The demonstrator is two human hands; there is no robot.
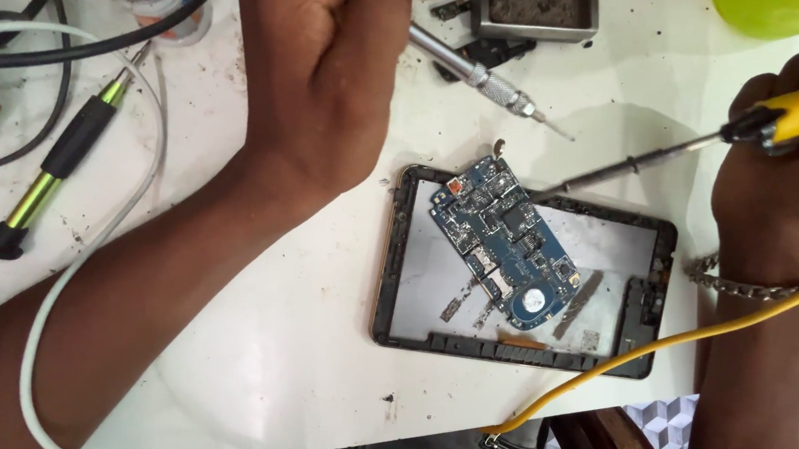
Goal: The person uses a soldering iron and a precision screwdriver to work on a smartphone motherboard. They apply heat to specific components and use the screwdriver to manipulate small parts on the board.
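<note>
- Across the whole frame we see a white, stained counter. Everything else lies on it.
- Our left hand fills the upper middle of the frame, its forearm running down to the lower left. It is closed in a loose fist, knuckles up. It seems to pinch a slim metal tool that points out to the right, though we cannot tell how firmly the fingers grip it.
- Our right hand sits at the right edge, wrist bent, closed around the yellow handle of a soldering iron. Its yellow cord trails down to the lower middle.
- In the centre right lies a dark tablet frame, long side running left to right.
- On that frame rests a blue circuit board, its long axis slanting from upper left to lower right.
- The board lies down and to the left of the right hand, and down and to the right of the left hand. The iron's dark tip ends just beside the board's upper right edge, nearer than the metal tool's point; we cannot tell whether it touches.
- At the left lies a green and black screwdriver, well apart from both hands.
</note>
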